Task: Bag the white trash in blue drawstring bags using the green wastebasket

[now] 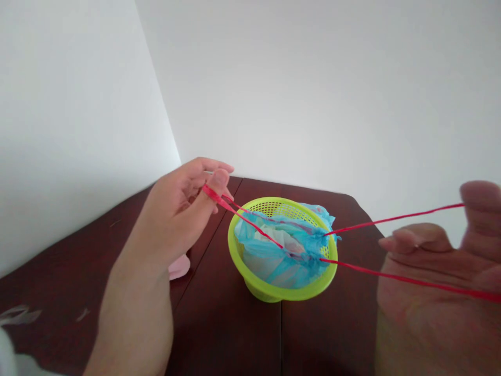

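A blue plastic garbage bag with red drawstrings sits inside a yellow-green mesh basket, its mouth bunched toward the basket's right side. Pale, crumpled contents show through the opening. My left hand is above the basket's left side, with a red drawstring looped over the thumb and the fingers curled behind it. On the right, my right hand faces palm up and holds the other drawstring loop stretched outward, its strands running past the frame's edge and a raised finger. Both loops are taut.
The basket stands on a dark red-brown wooden table with visible seams. A pink object lies partly hidden behind my left wrist. Clear plastic scraps are at the lower left. White walls rise behind the table.
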`<state>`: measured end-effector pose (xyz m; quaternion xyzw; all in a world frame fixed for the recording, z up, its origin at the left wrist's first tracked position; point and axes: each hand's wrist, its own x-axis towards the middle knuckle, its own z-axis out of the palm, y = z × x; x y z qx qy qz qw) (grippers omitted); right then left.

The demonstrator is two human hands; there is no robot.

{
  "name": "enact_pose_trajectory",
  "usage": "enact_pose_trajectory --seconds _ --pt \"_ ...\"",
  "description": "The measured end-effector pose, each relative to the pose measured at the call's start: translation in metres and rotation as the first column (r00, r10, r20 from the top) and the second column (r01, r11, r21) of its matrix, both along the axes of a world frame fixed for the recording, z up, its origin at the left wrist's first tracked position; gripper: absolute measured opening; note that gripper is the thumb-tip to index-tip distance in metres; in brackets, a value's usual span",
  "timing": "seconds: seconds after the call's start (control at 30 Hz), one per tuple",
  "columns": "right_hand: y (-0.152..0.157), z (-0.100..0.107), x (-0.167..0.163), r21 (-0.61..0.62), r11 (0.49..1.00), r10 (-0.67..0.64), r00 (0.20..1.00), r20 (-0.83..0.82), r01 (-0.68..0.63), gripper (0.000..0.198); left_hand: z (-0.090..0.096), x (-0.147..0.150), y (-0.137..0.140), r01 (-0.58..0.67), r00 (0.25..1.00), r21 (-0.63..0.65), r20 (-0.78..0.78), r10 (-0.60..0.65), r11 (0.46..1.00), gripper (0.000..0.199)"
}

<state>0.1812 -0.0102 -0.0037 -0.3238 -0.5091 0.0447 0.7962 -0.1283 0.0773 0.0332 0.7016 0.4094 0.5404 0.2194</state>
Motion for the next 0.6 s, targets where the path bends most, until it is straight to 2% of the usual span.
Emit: enact_pose_trajectory --seconds 0.07,0.17,0.3,0.43,0.5,0.53,0.6 --pt "0.010 0.004 0.000 0.081 0.996 -0.023 0.993 -0.118 0.033 0.017 0.000 -0.006 0.005 0.002 1.000 -0.048 -0.007 -0.003 0.999 0.043" --pt "0.025 0.009 -0.003 0.145 0.989 0.047 0.975 -0.215 -0.015 0.007 0.000 -0.010 0.010 -0.009 1.000 -0.083 -0.014 0.008 0.997 0.050" --pt "0.039 0.008 -0.002 0.201 0.979 0.074 0.963 -0.260 -0.020 0.006 -0.001 -0.002 0.014 0.007 0.992 0.020 0.124 -0.010 1.000 0.052" --pt "0.046 0.004 -0.005 0.250 0.968 0.016 0.978 -0.209 0.037 0.013 -0.007 0.020 0.015 0.102 0.941 0.175 0.303 -0.152 0.979 0.037" --pt "0.044 0.001 -0.012 0.317 0.947 -0.005 0.988 -0.152 0.053 0.011 -0.010 0.031 0.011 0.219 0.896 0.221 0.341 -0.285 0.950 0.036" --pt "0.041 -0.001 -0.017 0.335 0.940 -0.021 0.993 -0.120 0.060 0.008 -0.011 0.035 0.008 0.291 0.868 0.225 0.347 -0.356 0.930 0.038" --pt "0.029 -0.006 -0.026 0.286 0.956 -0.048 0.997 -0.060 0.063 0.003 -0.013 0.041 -0.001 0.405 0.828 0.185 0.342 -0.445 0.895 0.047"
